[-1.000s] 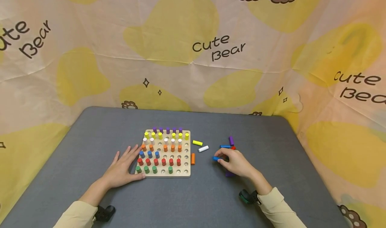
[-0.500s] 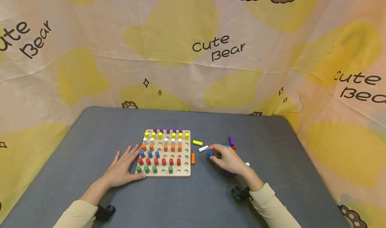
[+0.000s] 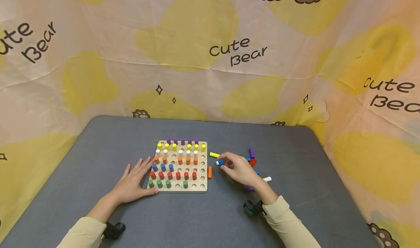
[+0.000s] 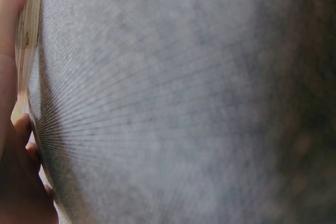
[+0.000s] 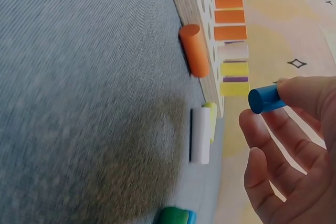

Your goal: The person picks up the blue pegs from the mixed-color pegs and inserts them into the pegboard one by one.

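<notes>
A wooden pegboard (image 3: 164,190) with coloured pegs standing in rows lies left of centre on the table. My left hand (image 3: 132,186) rests against its left edge, fingers spread and straight; the left wrist view catches the thumb by the board's side. Between thumb and fingers my right hand (image 3: 242,172) pinches a blue peg (image 5: 266,99), held right of the board in the air. Below it lies a white peg (image 5: 200,136), partly covered by the blue one in the head view. Close by are a loose yellow peg (image 3: 214,155) and an orange peg (image 3: 210,172).
More loose pegs lie to the right, partly behind my right hand: a purple peg (image 3: 251,152), a red peg (image 3: 253,162), a white peg (image 3: 267,179) and others. In the right wrist view a green peg (image 5: 174,215) shows low down. A printed cloth (image 3: 183,58) surrounds the grey table (image 3: 183,219).
My right hand has moved left and slightly away from me with the blue peg, from the loose pegs toward the board. My left hand and the pegboard stay where they were.
</notes>
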The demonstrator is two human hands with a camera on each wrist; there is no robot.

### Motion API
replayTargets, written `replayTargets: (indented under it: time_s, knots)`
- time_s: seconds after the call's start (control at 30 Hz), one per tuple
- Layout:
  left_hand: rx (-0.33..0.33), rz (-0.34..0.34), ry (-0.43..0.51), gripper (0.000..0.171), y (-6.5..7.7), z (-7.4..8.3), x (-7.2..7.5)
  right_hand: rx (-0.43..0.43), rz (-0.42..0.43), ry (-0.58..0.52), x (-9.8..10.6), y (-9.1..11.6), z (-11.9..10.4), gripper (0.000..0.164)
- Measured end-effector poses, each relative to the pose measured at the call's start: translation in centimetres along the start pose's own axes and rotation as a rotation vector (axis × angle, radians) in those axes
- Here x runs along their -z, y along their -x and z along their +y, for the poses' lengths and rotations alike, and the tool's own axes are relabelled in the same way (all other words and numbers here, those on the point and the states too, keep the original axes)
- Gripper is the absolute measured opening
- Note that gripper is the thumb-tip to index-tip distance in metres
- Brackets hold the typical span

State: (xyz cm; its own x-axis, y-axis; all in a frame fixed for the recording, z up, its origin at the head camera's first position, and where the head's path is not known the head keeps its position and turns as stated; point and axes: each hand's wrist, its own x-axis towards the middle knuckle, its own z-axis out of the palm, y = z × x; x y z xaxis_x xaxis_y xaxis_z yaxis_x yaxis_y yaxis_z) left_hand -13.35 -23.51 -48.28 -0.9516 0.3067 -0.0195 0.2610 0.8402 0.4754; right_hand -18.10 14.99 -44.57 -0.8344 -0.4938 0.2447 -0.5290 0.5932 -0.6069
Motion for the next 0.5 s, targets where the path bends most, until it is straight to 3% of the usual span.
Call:
replayTargets:
  time_s: [0.5]
  knots:
    - [0.001,0.006,-0.005,0.104,0.1,0.2,0.1,-0.006,-0.008,-0.065,-1.5,-1.7,-1.3,0.02]
